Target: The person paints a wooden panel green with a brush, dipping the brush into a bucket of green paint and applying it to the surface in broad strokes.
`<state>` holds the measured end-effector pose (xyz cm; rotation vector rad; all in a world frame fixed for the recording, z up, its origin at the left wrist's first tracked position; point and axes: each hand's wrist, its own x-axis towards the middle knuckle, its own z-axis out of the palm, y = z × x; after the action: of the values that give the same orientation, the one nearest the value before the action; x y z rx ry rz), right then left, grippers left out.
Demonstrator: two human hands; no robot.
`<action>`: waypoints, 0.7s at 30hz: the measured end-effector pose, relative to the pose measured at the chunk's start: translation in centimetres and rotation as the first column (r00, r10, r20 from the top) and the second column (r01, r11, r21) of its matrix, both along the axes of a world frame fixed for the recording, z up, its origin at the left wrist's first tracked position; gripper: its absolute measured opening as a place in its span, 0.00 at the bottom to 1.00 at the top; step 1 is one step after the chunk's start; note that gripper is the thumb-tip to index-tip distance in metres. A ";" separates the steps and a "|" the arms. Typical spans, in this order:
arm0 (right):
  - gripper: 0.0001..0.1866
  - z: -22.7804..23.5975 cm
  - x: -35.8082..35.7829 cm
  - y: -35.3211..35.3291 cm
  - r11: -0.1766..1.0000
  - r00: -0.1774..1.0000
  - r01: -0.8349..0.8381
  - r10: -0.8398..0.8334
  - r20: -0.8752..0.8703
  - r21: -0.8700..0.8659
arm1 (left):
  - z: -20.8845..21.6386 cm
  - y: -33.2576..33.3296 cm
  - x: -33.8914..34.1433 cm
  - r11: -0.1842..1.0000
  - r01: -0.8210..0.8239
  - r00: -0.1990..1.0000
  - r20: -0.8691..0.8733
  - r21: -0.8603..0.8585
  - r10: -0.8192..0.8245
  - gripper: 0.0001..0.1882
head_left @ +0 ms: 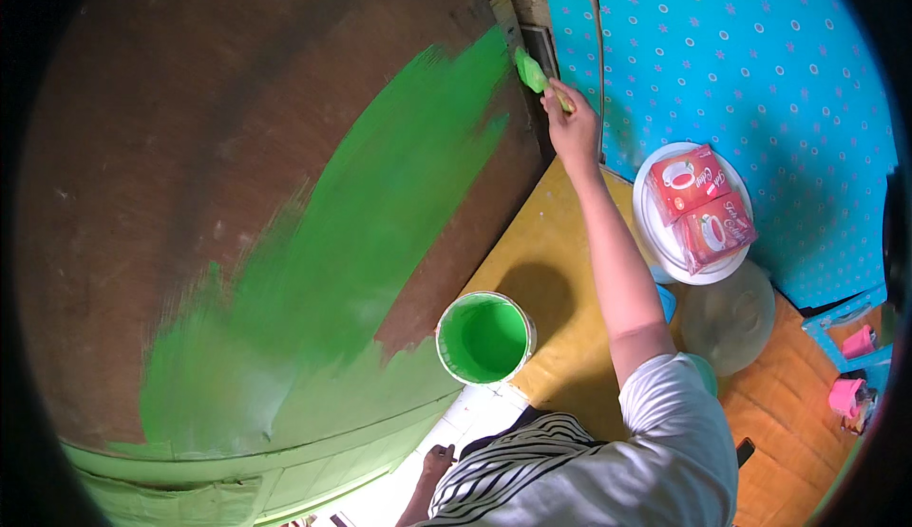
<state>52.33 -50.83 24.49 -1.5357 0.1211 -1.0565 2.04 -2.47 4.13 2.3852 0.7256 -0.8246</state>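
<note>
My right hand [573, 126] is stretched far forward, its fingers wrapped round the yellowish handle of a paintbrush [531, 71]. Green paint coats the bristles, which are at the upper right edge of a large brown wooden board [237, 81]. A broad streaky band of fresh green paint [370, 204] runs across the board from lower left to upper right. Bare brown wood shows on both sides of the band. Low down by my striped shirt, my left hand [437, 461] is curled closed, with nothing visible in it. Between the arms stands a bucket of green paint [485, 339].
Right of my arm, a white round lid [649, 233] carries two red tea packets [717, 231] on a clear container [730, 323]. The bucket is on a yellow surface [518, 242]. A blue patterned panel [731, 62] fills the upper right; pink cups [845, 398] sit at far right.
</note>
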 end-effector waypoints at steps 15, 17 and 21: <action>0.14 -0.5 0.2 -0.6 0.997 0.997 -0.077 0.077 -0.020 0.010 | -0.2 0.0 0.7 0.995 0.086 0.995 0.046 -0.056 -0.083 0.25; 0.14 -1.0 1.4 -0.6 0.997 0.998 -0.047 0.045 -0.036 -0.062 | -2.2 1.9 -0.3 0.984 0.154 0.985 0.097 -0.085 -0.146 0.25; 0.14 -2.3 -1.6 3.3 0.987 0.991 -0.133 0.130 -0.034 -0.091 | -0.6 -0.1 0.9 0.999 0.014 1.000 -0.001 -0.041 -0.014 0.25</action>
<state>50.71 -47.57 22.23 -1.6196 -0.0108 -0.9474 2.94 -2.62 3.55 2.3562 0.6875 -0.8392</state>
